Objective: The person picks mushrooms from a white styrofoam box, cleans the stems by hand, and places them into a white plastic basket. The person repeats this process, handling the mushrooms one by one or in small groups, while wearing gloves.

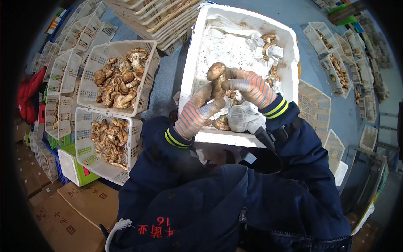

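Both my hands wear striped knit work gloves and meet over a white foam box (242, 136) lined with paper. Between them stands a brown mushroom (216, 71), cap up and stem down. My left hand (200, 108) grips the lower stem between fingers and thumb. My right hand (248, 85) has its fingertips on the stem's right side, just under the cap. More mushrooms (222, 123) lie in the near end of the box beside crumpled white paper (242, 117). Others (268, 44) lie along its right wall, partly wrapped in paper.
To the left, two white plastic baskets hold mushrooms, larger ones in the far basket (148, 91) and smaller ones in the near basket (83, 132). Stacked baskets (160, 22) stand behind them. Cardboard boxes (85, 201) lie at lower left. A person in a red jacket (30, 94) is at far left.
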